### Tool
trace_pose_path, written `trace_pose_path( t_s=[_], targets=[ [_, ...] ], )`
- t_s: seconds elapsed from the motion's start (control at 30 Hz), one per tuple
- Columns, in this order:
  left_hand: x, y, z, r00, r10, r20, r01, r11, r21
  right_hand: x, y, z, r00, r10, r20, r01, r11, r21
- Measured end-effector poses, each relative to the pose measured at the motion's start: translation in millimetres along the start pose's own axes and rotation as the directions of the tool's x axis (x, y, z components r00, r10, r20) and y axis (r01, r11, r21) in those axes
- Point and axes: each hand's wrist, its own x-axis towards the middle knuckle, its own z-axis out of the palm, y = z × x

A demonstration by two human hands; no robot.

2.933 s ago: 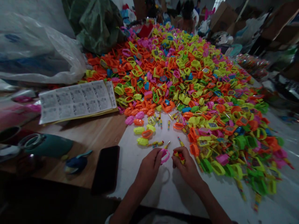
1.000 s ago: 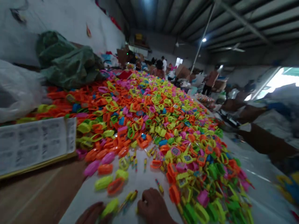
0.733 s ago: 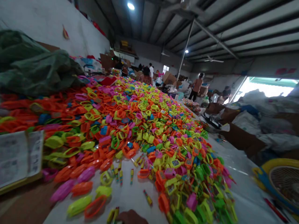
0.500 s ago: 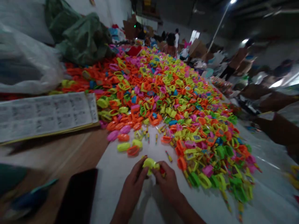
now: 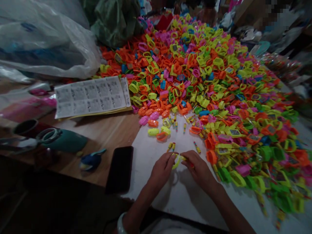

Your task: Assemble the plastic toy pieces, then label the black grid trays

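My left hand (image 5: 162, 165) pinches a yellow-green plastic ring-shaped piece (image 5: 176, 162) over the white sheet (image 5: 156, 152). Close on its right, my right hand (image 5: 198, 167) has its fingers closed on a small yellow piece (image 5: 183, 158), and something red shows under those fingers. Small yellow-and-red tubes (image 5: 172, 147) lie just beyond my left hand. Another such tube (image 5: 197, 148) is beyond my right hand. A large pile of orange, yellow, pink, green and blue plastic pieces (image 5: 195, 71) spreads behind and to the right.
A black phone (image 5: 119, 169) lies left of my hands. Further left are a blue bird-shaped object (image 5: 91, 160), a teal bottle (image 5: 63, 139) and printed sheets (image 5: 90, 97). A clear plastic bag (image 5: 60, 42) and a green sack (image 5: 114, 22) stand at the back left.
The view has tilted down and turned left, so the bottle and table edge now show. The yellow-green piece has turned between my hands and now looks like an open ring.
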Motion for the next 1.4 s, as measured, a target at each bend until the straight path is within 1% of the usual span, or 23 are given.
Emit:
trace_pose_path(
  t_s=[0.07,0.17,0.33,0.4,0.47,0.53,0.63,0.67,0.73,0.83,0.9,0.97,1.03,1.07,1.1,1.13,1.17,1.23,1.27,1.3,1.33,1.37,1.4],
  targets=[
    [-1,-2,0.3,1.000,0.027,0.012,-0.027,0.999,0.041,2,1,-1,0.998,-0.065,0.017,0.065,0.998,-0.007],
    [-2,-3,0.6,0.999,0.048,0.016,-0.049,0.996,0.069,2,5,1,0.993,-0.119,0.001,0.119,0.993,-0.018],
    [-2,-2,0.5,0.998,0.056,0.021,-0.057,0.996,0.067,2,6,-1,0.990,-0.141,0.016,0.142,0.988,-0.057],
    [-2,-1,1.0,0.999,0.048,0.025,-0.050,0.996,0.079,2,4,-2,0.988,-0.141,0.056,0.145,0.985,-0.088],
    [-3,0,1.6,0.999,0.026,0.041,-0.031,0.993,0.114,1,2,-2,0.986,-0.129,0.107,0.147,0.972,-0.181],
    [-3,1,1.4,0.998,-0.009,0.064,-0.003,0.983,0.185,0,2,-1,0.980,-0.137,0.145,0.180,0.921,-0.346],
    [-4,4,-1.6,0.991,-0.065,0.119,0.021,0.940,0.340,-4,2,1,0.953,-0.221,0.208,0.302,0.769,-0.564],
    [-3,5,-3.2,0.987,-0.080,0.141,0.019,0.922,0.388,-5,2,2,0.938,-0.250,0.240,0.346,0.723,-0.598],
    [-2,7,-5.6,0.977,-0.103,0.189,0.009,0.895,0.446,-9,2,4,0.913,-0.285,0.292,0.408,0.665,-0.625],
    [0,7,-4.4,0.960,-0.138,0.242,0.017,0.897,0.442,-14,3,10,0.902,-0.317,0.292,0.431,0.656,-0.619],
    [1,7,-0.5,0.957,-0.155,0.244,0.038,0.904,0.425,-16,7,14,0.919,-0.306,0.248,0.394,0.689,-0.609],
    [1,8,2.4,0.964,-0.147,0.221,0.050,0.917,0.395,-20,12,11,0.946,-0.264,0.190,0.325,0.727,-0.606],
    [3,9,0.1,0.972,-0.129,0.196,0.062,0.946,0.318,-24,17,-3,0.971,-0.220,0.098,0.233,0.753,-0.616],
    [5,10,-3.6,0.981,-0.111,0.161,0.062,0.958,0.281,-27,18,-15,0.976,-0.216,0.026,0.184,0.754,-0.631],
    [8,10,-9.0,0.992,-0.082,0.100,0.054,0.964,0.260,-29,19,-29,0.972,-0.223,-0.072,0.122,0.745,-0.656],
    [13,10,-15.4,0.999,-0.039,0.014,0.034,0.964,0.264,-32,19,-45,0.953,-0.234,-0.192,0.040,0.725,-0.687],
    [19,9,-22.4,0.996,0.023,-0.089,0.005,0.955,0.298,-33,18,-60,0.914,-0.248,-0.320,-0.060,0.699,-0.713],
    [36,5,-34.8,0.949,0.168,-0.266,-0.040,0.904,0.426,-31,16,-81,0.795,-0.281,-0.538,-0.253,0.653,-0.714],
    [45,3,-39.0,0.921,0.227,-0.316,-0.044,0.868,0.495,-28,15,-83,0.749,-0.284,-0.599,-0.303,0.658,-0.690],
    [54,1,-41.6,0.902,0.270,-0.338,-0.036,0.826,0.563,-23,14,-79,0.736,-0.269,-0.622,-0.308,0.685,-0.660],
    [63,-2,-42.3,0.894,0.294,-0.338,-0.023,0.783,0.621,-16,13,-69,0.754,-0.242,-0.610,-0.279,0.724,-0.631],
    [70,-4,-41.5,0.894,0.304,-0.328,-0.010,0.747,0.665,-8,13,-53,0.802,-0.197,-0.564,-0.232,0.768,-0.598],
    [76,-6,-39.4,0.901,0.306,-0.308,-0.005,0.716,0.698,2,13,-35,0.860,-0.136,-0.492,-0.193,0.806,-0.559]
  ],
)
